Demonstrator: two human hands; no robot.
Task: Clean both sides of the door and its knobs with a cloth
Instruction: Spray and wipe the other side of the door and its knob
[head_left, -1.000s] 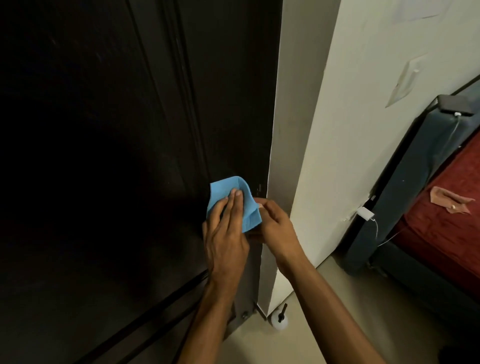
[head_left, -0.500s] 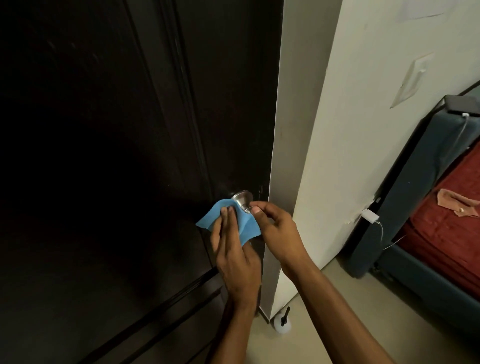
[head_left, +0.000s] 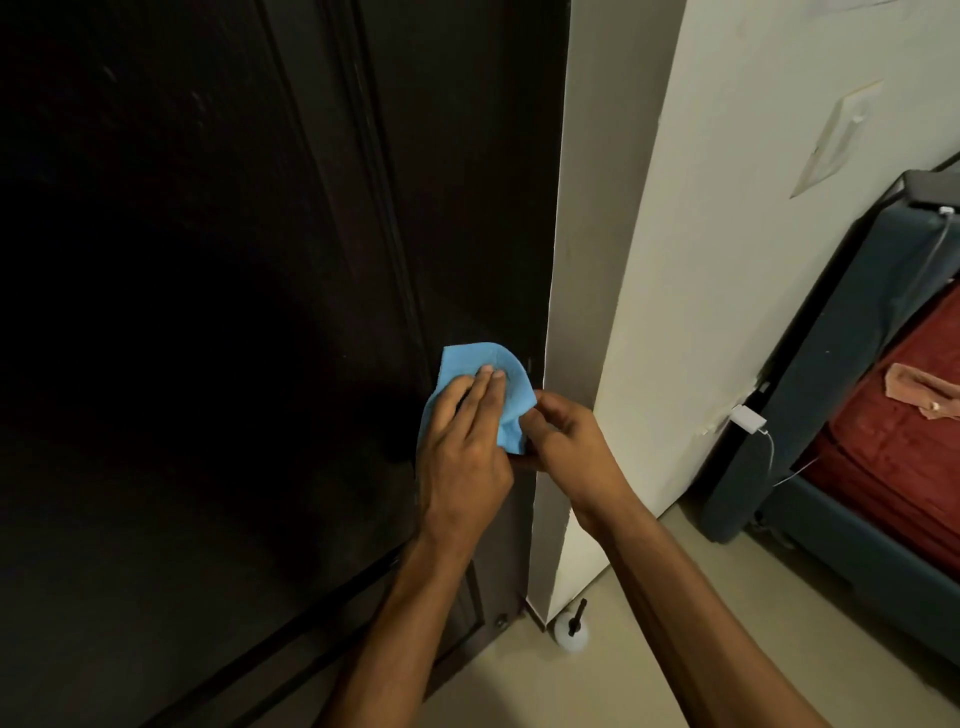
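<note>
A person's left hand (head_left: 462, 447) lies flat with straight fingers pressing a blue cloth (head_left: 480, 395) against a dark wooden door (head_left: 260, 312), close to the door's right edge at about the height where a knob would sit; the knob itself is hidden under the cloth. The right hand (head_left: 566, 447) is just beside the left, its fingers curled and its thumb and fingertips pinching the cloth's lower right corner. Both bare forearms reach up from the bottom of the view. The door fills the left half of the scene and is very dark, with raised panel lines running down it. Immediately right of the door's edge stands a pale wall (head_left: 727, 260), and a light switch plate (head_left: 836, 140) sits high on it. Lower on the wall a white charger (head_left: 747, 419) is plugged in, with a thin cable trailing from it. At the far right is a bed (head_left: 893, 447) with a dark blue frame and a red cover. On the beige floor (head_left: 597, 686), near the wall's corner, sits a small white door stopper (head_left: 570, 631).
</note>
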